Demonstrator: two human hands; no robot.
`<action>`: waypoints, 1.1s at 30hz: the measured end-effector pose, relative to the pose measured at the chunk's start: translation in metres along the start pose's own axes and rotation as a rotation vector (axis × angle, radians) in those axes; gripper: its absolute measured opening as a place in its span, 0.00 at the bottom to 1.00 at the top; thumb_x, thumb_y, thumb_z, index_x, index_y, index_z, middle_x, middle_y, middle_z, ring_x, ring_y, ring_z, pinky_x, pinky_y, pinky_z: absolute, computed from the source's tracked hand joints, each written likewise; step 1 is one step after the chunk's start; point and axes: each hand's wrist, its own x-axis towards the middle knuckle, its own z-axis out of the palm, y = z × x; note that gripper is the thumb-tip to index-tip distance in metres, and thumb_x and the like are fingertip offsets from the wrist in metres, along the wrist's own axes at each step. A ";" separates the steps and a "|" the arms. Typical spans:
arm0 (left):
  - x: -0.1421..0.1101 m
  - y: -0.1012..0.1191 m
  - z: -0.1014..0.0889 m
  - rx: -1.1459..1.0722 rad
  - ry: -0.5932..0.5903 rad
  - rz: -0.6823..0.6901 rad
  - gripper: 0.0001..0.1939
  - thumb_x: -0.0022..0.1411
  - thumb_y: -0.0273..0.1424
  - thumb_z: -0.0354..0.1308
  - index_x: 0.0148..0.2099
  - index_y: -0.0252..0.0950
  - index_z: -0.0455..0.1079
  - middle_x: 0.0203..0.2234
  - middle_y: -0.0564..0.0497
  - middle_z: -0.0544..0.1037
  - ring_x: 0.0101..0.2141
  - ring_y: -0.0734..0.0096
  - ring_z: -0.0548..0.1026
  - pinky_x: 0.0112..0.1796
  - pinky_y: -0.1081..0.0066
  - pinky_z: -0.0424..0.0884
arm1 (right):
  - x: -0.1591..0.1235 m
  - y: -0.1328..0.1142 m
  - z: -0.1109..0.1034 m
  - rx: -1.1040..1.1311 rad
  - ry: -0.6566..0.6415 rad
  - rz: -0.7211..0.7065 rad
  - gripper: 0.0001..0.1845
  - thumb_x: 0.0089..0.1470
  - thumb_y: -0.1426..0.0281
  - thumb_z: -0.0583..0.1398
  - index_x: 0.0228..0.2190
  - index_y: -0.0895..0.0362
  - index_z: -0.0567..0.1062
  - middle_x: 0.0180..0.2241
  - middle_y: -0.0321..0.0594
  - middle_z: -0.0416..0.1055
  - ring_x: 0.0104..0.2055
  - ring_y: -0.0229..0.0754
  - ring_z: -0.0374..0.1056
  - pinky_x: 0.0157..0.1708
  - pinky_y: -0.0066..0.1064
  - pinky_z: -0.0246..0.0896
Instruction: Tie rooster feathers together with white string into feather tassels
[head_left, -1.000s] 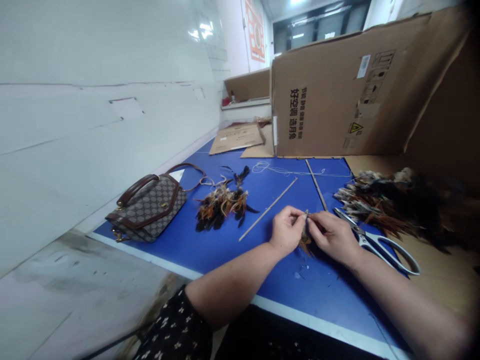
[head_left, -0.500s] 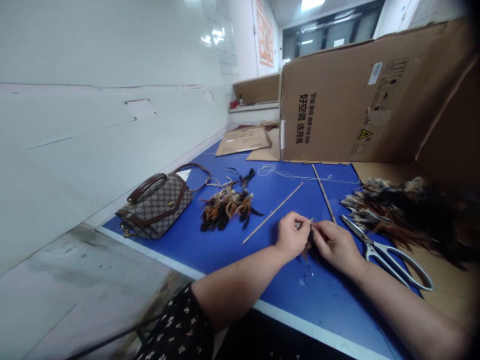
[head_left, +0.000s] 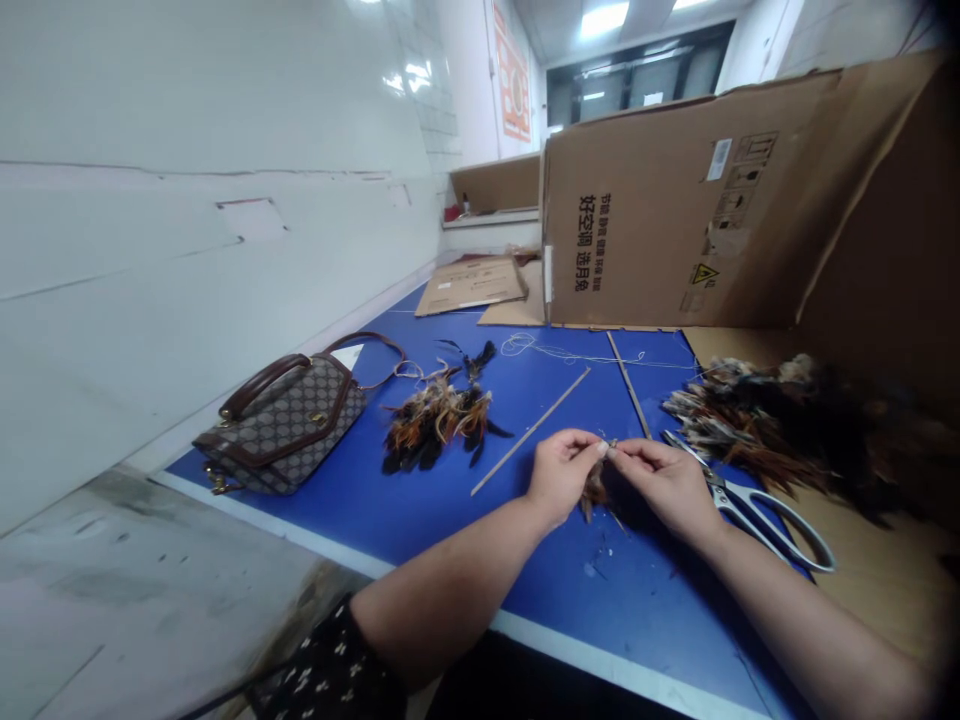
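Over the blue table (head_left: 420, 520), my left hand (head_left: 564, 478) and my right hand (head_left: 664, 490) meet fingertip to fingertip. Both are closed in a pinch on the upper end of a small bunch of brown feathers (head_left: 594, 492), which hangs below the fingers. The pinched end itself is mostly covered by my fingertips. Right behind my right hand lie silver scissors (head_left: 750, 510), partly hidden by it. A larger pile of brown, black and pale feathers (head_left: 757, 420) rests beyond the scissors. Left of my hands is another cluster of feathers (head_left: 439, 420).
A patterned handbag (head_left: 289, 425) stands at the table's left. Two thin strips lie near my hands, one left strip (head_left: 532, 430) and one farther strip (head_left: 628, 383). Pale thread (head_left: 570, 350) is loosely coiled behind them. A big cardboard box (head_left: 660, 200) blocks the back right.
My fingertips have come closer together, and more of the small brown feather bunch shows beneath them. The whole view has shifted slightly, so things on the table appear farther left.
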 end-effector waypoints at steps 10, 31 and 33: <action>0.007 0.017 -0.009 0.322 -0.214 0.572 0.04 0.62 0.29 0.67 0.35 0.34 0.78 0.36 0.44 0.79 0.40 0.67 0.78 0.45 0.64 0.74 | 0.007 -0.004 -0.002 0.420 -0.176 0.358 0.20 0.44 0.55 0.74 0.28 0.59 0.78 0.16 0.28 0.58 0.17 0.29 0.47 0.17 0.26 0.39; 0.007 0.036 -0.024 0.291 -0.429 0.034 0.16 0.54 0.38 0.73 0.36 0.29 0.78 0.29 0.46 0.79 0.27 0.77 0.73 0.32 0.73 0.70 | 0.014 -0.002 -0.024 0.228 -0.424 0.304 0.19 0.46 0.57 0.74 0.29 0.59 0.79 0.19 0.29 0.63 0.21 0.30 0.48 0.22 0.27 0.38; 0.009 0.034 -0.026 0.322 -0.464 -0.024 0.16 0.54 0.38 0.73 0.37 0.29 0.77 0.27 0.48 0.78 0.25 0.78 0.71 0.30 0.74 0.68 | 0.016 -0.001 -0.030 0.168 -0.461 0.264 0.19 0.49 0.56 0.72 0.31 0.59 0.80 0.22 0.31 0.66 0.23 0.31 0.52 0.24 0.27 0.42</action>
